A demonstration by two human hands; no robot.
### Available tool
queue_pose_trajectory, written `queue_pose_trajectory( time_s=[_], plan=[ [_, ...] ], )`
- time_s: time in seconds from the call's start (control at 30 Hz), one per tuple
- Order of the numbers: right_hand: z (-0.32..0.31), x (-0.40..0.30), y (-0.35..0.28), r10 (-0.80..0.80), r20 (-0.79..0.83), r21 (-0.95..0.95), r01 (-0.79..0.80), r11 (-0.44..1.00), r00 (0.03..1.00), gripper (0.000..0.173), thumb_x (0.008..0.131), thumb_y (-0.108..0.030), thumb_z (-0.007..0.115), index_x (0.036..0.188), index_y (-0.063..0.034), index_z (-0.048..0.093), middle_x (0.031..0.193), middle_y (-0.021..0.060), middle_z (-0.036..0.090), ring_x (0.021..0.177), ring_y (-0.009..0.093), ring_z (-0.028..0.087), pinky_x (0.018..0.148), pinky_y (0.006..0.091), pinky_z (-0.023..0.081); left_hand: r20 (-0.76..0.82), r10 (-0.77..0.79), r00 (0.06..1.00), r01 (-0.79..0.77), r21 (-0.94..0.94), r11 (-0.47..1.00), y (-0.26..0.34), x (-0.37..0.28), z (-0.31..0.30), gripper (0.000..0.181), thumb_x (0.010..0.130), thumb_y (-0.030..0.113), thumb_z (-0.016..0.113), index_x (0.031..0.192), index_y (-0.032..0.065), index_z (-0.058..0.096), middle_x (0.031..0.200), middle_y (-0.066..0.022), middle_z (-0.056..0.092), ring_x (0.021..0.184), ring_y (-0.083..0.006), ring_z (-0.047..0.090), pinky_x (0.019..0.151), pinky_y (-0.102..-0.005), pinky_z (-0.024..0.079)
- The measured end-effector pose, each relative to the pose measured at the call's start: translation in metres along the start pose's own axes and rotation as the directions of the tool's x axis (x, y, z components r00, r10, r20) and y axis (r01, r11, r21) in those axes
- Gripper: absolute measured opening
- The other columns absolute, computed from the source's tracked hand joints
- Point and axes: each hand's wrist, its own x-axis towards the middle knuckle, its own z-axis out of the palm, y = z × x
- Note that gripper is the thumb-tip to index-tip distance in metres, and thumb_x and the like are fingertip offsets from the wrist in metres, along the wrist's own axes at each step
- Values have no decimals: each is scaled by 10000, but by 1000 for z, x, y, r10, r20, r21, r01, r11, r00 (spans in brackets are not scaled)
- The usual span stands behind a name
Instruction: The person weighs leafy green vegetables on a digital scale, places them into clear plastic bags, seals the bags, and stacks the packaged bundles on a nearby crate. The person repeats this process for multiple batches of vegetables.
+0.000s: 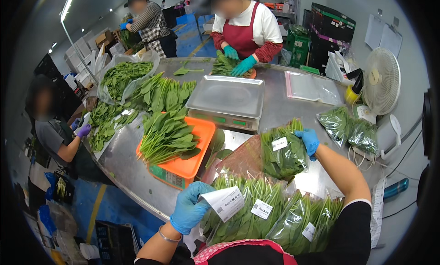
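My left hand (192, 206), in a blue glove, pinches a strip of white printed labels (225, 203) above bagged leafy greens near the table's edge. My right hand (308, 141), also blue-gloved, grips the upper right side of a clear bag of leafy greens (283, 155) that bears a white label. Below it, more labelled bags of leafy greens (247, 213) lie side by side against my apron. To the left, an orange tray (202, 131) holding a loose bunch of greens (168, 138) rests on a scale.
A steel-topped scale (228, 96) stands mid-table. Filled bags (362, 134) and a white fan (381, 79) are at right; flat plastic bags (309, 86) lie behind. Loose greens (161, 93) cover the left. A co-worker's gloved hands (240, 64) handle greens across the table; another person works at left.
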Motion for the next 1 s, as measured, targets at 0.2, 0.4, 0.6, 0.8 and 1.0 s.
queue_pose_trajectory(
  time_s=[0.2,0.4,0.6,0.8,1.0],
  plan=[
    [-86,9,42,86,258,-926,221,305,962,435,802,-439,622,862,-11,674,691,167,648,576,263,637,521,377,530,-70,43,997,-22,279,960,15,11,8,207,698,-1,659,903,13,684,841,-65,615,791,-163,563,716,-286,434],
    [-157,29,50,-400,-95,-985,-145,-97,912,617,745,-243,669,1288,-40,458,1323,158,482,1105,337,534,761,538,481,-290,24,957,49,244,968,13,3,9,105,750,-8,640,846,17,605,853,-42,604,794,-124,574,737,-264,471],
    [-190,82,87,-398,-232,-960,-275,-56,888,339,830,-129,535,1163,-87,575,1218,145,569,994,332,603,706,495,512,-133,43,990,10,371,929,13,1,-3,163,761,-7,638,916,14,593,908,-51,625,799,-117,586,754,-264,487],
    [-223,48,9,-633,-131,-987,-43,152,763,204,821,-115,511,902,-85,697,907,192,661,848,368,641,730,428,519,-255,-13,967,97,319,943,23,3,28,128,746,-29,648,860,-3,597,880,-63,633,782,-126,589,735,-271,487],
    [-177,-66,-58,-175,305,-822,351,448,936,215,771,-7,580,955,-14,691,833,140,689,716,220,644,717,351,512,-91,36,995,-11,256,967,22,-2,37,165,761,-26,628,924,-12,603,976,-106,642,868,-160,610,812,-294,487]
  ],
)
